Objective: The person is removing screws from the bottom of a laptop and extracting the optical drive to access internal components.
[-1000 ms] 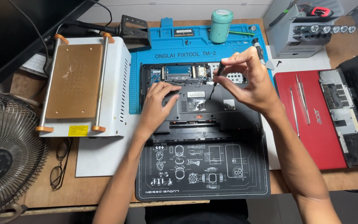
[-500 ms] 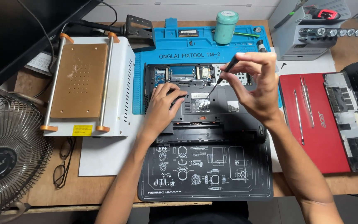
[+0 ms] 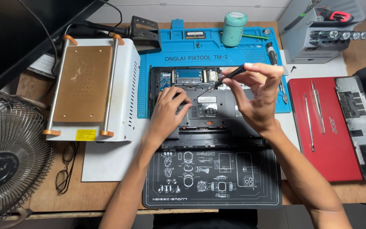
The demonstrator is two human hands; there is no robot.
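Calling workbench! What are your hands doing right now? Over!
Right hand pinching thin black screwdriver, tip down on opened dark laptop base. Left hand flat on base, steadying. Nothing blocking the tip.

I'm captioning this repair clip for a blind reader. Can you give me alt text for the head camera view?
Seen from above, a person's right hand holds a thin black screwdriver tip-down over an opened laptop base while the left hand rests flat on it. The laptop lies across a blue work mat and a black mat; a red laptop lid is on the right.
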